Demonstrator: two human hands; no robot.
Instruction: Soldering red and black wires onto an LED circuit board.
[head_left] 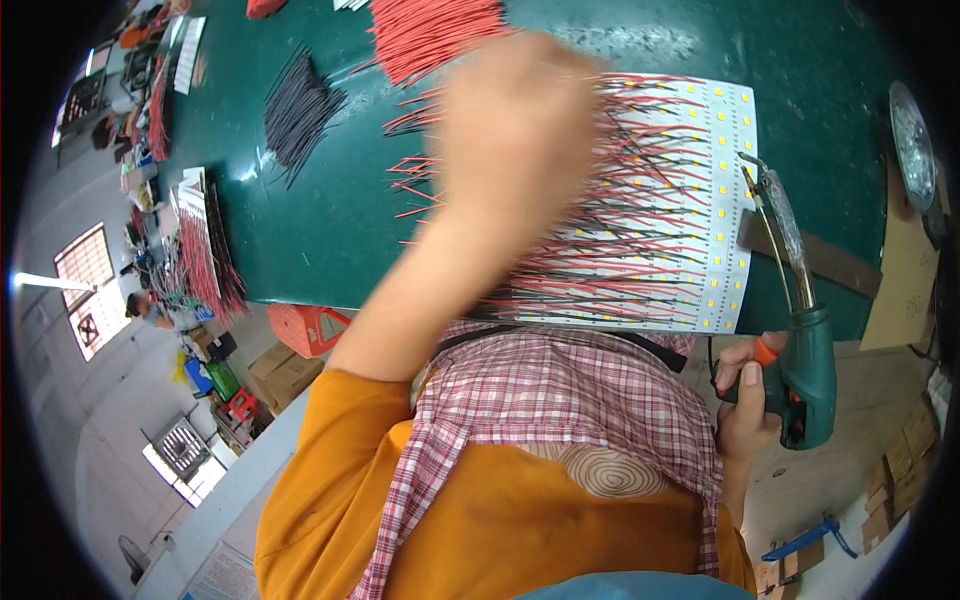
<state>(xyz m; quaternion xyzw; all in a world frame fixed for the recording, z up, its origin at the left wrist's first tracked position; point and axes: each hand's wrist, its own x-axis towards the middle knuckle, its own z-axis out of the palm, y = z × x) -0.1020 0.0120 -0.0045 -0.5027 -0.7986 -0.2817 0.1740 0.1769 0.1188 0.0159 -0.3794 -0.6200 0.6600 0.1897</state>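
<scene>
My left hand (515, 140) is smeared by motion above a white LED board panel (728, 280). Its fingers cannot be made out, nor whether they hold anything. Rows of thin red and black wires (640, 215) lie across the panel, many attached along its strips, with loose ends past its left side. My right hand (745, 410) is closed round the handle of a green soldering gun (812, 365) with an orange trigger. Its long metal nozzle points up over the panel's right edge; whether the tip touches the board I cannot tell.
On the green table (340, 220) lie a pile of red wires (430, 35) and a bundle of black wires (300, 115). Finished-looking wired boards (208, 240) hang at the left edge. A metal strip (825, 262) and a round reflective dish (912, 145) stand at the right.
</scene>
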